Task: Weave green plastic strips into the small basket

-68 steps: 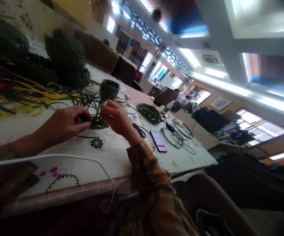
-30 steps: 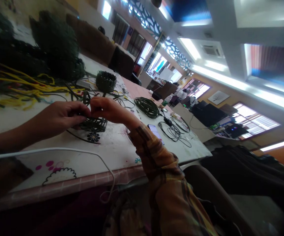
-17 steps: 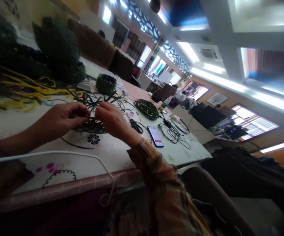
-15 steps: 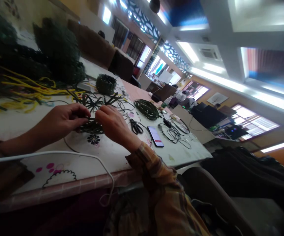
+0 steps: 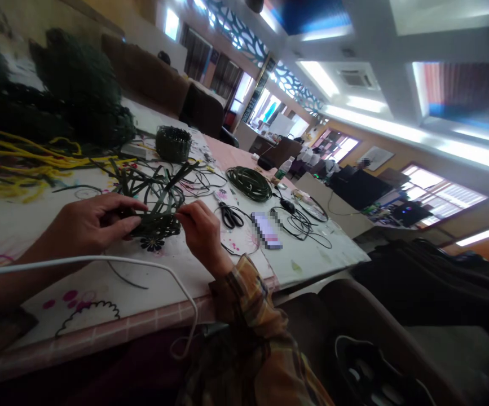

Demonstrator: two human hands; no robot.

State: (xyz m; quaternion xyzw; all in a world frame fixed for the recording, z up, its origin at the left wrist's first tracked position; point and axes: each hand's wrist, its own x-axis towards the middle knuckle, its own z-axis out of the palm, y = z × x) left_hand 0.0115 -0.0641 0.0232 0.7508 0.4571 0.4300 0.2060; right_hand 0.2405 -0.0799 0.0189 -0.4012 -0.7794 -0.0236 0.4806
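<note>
The left hand (image 5: 86,225) grips the left side of the weave (image 5: 155,221), a small dark green woven base with loose strips (image 5: 159,183) that stand up from it. The right hand (image 5: 202,228) pinches the right side of the weave with thumb and fingertips. The weave rests on the table (image 5: 28,208), not far from its near edge, just above a printed black flower (image 5: 152,243).

Half a second ago the two hands met almost at one point over the weave, and the strips spread out flat behind them. Now the hands are more apart, each on its own side, and the strips rise in a fan between them. The weave also sits a little lower in the view and closer to the near edge. The scissors (image 5: 228,214), partly hidden by the right hand before, now lie fully open to view to the right of this hand.

A white cable (image 5: 142,266) crosses the table in front of the left arm and hangs over the near edge. A small woven cup (image 5: 173,143) stands farther back, well apart from the hands. A coil (image 5: 248,183) of green cord lies to the right of it, and a phone (image 5: 267,230) lies near the right corner. Yellow cords (image 5: 28,160) lie at the far left.
</note>
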